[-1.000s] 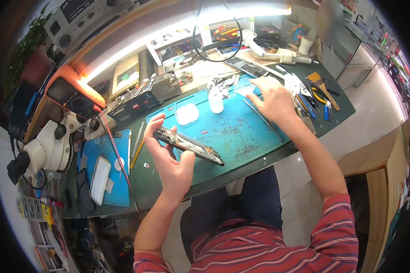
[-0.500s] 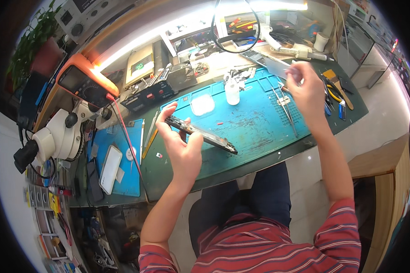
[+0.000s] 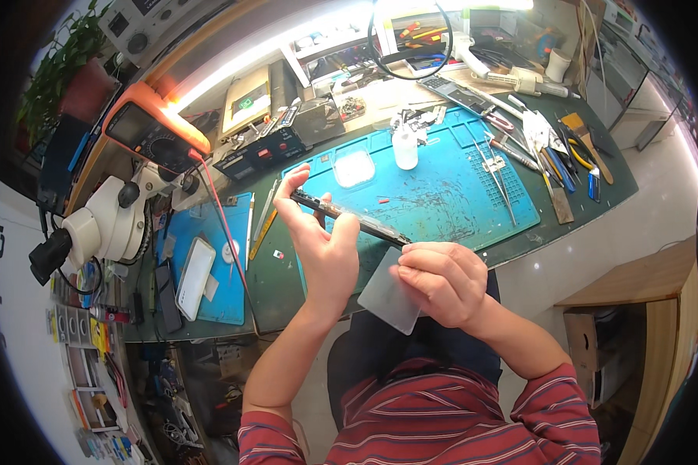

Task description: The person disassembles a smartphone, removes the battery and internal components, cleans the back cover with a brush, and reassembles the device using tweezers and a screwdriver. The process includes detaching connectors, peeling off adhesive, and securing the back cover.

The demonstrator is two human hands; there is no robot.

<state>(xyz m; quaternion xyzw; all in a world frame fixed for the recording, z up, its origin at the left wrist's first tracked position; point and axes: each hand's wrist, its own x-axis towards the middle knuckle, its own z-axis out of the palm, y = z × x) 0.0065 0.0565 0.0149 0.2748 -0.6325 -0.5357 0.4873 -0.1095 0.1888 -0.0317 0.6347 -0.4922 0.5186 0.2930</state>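
My left hand (image 3: 322,244) grips a thin dark phone body (image 3: 368,225) by its sides, tilted so that mostly its edge shows; parts of its inside seem exposed. Its lower right end meets the fingers of my right hand (image 3: 450,283). Those fingers pinch a translucent, card-like plastic sheet (image 3: 388,298) that hangs below the phone's end, over my lap. Whether the sheet touches the phone is hidden by the fingertips. Behind the hands lies a blue work mat (image 3: 450,198), on which stand a small white bottle (image 3: 405,149) and tweezers (image 3: 498,186).
At left are a white phone-shaped piece (image 3: 196,271) on a smaller blue mat, a microscope (image 3: 101,225) and an orange multimeter (image 3: 151,128) with a red lead crossing the bench. Pliers (image 3: 578,155) and several tools lie at right. A ring-shaped black frame (image 3: 450,43) hangs at the back.
My right hand has come from the far right of the bench, with the translucent sheet, down to the phone's lower end. My left hand still holds the phone, now turned more edge-on.
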